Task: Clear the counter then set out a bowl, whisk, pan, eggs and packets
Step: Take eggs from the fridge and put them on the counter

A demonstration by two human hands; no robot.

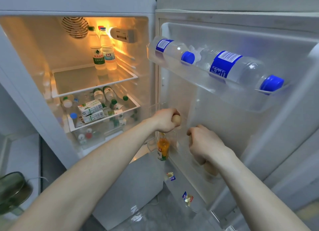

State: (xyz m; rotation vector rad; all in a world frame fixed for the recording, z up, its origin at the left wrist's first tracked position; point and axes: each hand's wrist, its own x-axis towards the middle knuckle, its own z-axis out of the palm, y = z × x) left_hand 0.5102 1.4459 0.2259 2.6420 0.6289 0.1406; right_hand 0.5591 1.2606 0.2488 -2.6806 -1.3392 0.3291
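- The egg-fetching step is judged to be in hand: both hands are reached into the open fridge door [241, 32], at its lower tray.
- A brown egg [177, 120] is held in the left hand [166, 121], with the fingers curled round it and the egg showing at the fingertips, just in front of the door's inner wall.
- The right hand [204, 144] is seen with its fingers curled downward at the door tray; whether anything is gripped in it cannot be told, since the palm is turned away.
- Another egg [211, 169] is seen below the right wrist, seemingly seated in the door tray, partly hidden by the arm.
- An orange drink bottle [163, 148] stands low in the door, between the two hands and beneath them.
- Two water bottles [224, 64] with blue caps are laid on their sides in the upper door shelf, well above the hands.
- Bottles and cartons are stored on the lit shelves inside, away from the hands.
- Bowl, whisk, pan, packets and counter are not in view, so overall progress cannot be judged.
- For the next move, a gentle, even grip is called for: the eggs must be lifted clear of the tray rim without being knocked together, then carried to the counter.
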